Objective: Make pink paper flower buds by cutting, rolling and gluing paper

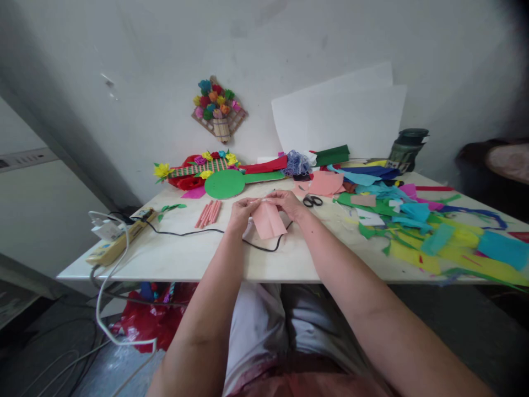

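Head view: left hand and right hand both pinch the top edge of a pink paper piece, held just above the surface so it hangs free. Pink rolled sticks lie nearby; scissors rest beside the right hand.

I see matt pink paper – thin, creased – over a smooth, slightly glossy table; the cable looks like black plastic.

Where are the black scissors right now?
In the head view, the black scissors lie on the table just right of the right hand, before the pink paper pile.
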`<state>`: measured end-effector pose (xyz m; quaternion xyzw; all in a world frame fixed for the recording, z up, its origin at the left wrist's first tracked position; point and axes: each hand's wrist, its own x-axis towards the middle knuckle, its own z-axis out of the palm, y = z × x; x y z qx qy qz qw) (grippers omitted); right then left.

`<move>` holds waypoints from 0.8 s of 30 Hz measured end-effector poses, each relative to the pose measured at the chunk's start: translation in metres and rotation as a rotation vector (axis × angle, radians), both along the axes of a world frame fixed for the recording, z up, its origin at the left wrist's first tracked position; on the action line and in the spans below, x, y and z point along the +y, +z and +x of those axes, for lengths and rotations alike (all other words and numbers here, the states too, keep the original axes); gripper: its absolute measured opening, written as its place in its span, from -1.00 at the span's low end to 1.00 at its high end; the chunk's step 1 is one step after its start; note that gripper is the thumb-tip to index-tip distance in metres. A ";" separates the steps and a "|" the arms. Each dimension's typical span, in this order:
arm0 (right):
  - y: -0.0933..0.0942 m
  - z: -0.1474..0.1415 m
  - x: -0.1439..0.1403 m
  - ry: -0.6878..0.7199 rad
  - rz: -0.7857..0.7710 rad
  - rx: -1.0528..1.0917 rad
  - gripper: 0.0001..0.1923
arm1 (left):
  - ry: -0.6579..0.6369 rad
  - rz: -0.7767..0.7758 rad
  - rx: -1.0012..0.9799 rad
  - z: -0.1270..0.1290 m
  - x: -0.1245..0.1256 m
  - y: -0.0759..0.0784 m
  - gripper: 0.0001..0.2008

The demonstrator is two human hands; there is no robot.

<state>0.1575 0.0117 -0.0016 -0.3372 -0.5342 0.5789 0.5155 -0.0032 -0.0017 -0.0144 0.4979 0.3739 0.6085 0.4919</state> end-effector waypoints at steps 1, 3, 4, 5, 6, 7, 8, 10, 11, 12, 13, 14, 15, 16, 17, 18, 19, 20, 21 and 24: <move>0.000 0.000 0.000 0.007 -0.004 0.004 -0.80 | -0.001 0.001 0.001 0.000 -0.001 0.001 -0.68; 0.000 0.000 -0.001 0.016 -0.001 0.011 -0.80 | -0.006 0.001 -0.004 0.001 -0.003 0.002 -0.68; 0.000 0.000 -0.001 0.019 0.003 0.013 -0.79 | -0.009 0.002 -0.007 0.001 -0.003 0.003 -0.69; 0.001 0.000 -0.001 0.022 0.007 0.014 -0.79 | -0.013 0.002 -0.009 0.001 -0.004 0.003 -0.69; 0.001 -0.001 -0.001 0.023 0.009 0.013 -0.78 | -0.016 0.003 -0.010 0.001 -0.004 0.003 -0.69; 0.001 -0.001 -0.001 0.023 0.009 0.011 -0.77 | -0.018 0.002 -0.009 0.001 -0.004 0.003 -0.69; 0.001 -0.001 -0.001 0.022 0.011 0.008 -0.77 | -0.017 0.001 -0.009 0.001 -0.004 0.003 -0.69; 0.001 -0.001 0.000 0.018 0.016 0.002 -0.77 | -0.015 -0.002 -0.009 0.001 -0.004 0.003 -0.69; 0.001 -0.001 0.000 0.016 0.019 0.003 -0.77 | -0.015 -0.004 -0.011 0.000 -0.003 0.003 -0.68; 0.000 -0.001 0.000 0.016 0.020 0.007 -0.77 | -0.016 -0.005 -0.015 0.000 -0.003 0.003 -0.68; 0.000 -0.001 0.000 0.015 0.019 0.011 -0.77 | -0.020 -0.006 -0.021 0.000 -0.003 0.003 -0.68; 0.000 -0.001 0.000 0.014 0.017 0.017 -0.76 | -0.026 -0.008 -0.028 0.000 -0.002 0.003 -0.68; 0.000 -0.001 0.000 0.011 0.016 0.022 -0.76 | -0.030 -0.011 -0.036 -0.001 -0.002 0.003 -0.68; 0.000 -0.001 0.000 0.009 0.015 0.028 -0.75 | -0.033 -0.015 -0.044 -0.001 -0.002 0.003 -0.68; 0.000 -0.001 0.000 0.009 0.015 0.033 -0.74 | -0.034 -0.021 -0.052 -0.001 -0.002 0.003 -0.67; 0.000 -0.001 0.000 0.011 0.014 0.039 -0.74 | -0.036 -0.025 -0.058 -0.001 -0.002 0.003 -0.67; 0.000 -0.001 0.000 0.016 0.013 0.046 -0.73 | -0.038 -0.028 -0.065 -0.001 -0.002 0.003 -0.66; 0.000 -0.001 0.000 0.022 0.013 0.052 -0.73 | -0.041 -0.029 -0.071 0.000 -0.002 0.004 -0.66; 0.000 -0.001 0.000 0.026 0.012 0.055 -0.73 | -0.044 -0.029 -0.073 0.000 -0.002 0.004 -0.66; -0.001 -0.001 0.000 0.021 0.016 0.053 -0.71 | -0.048 -0.026 -0.074 0.000 -0.002 0.004 -0.66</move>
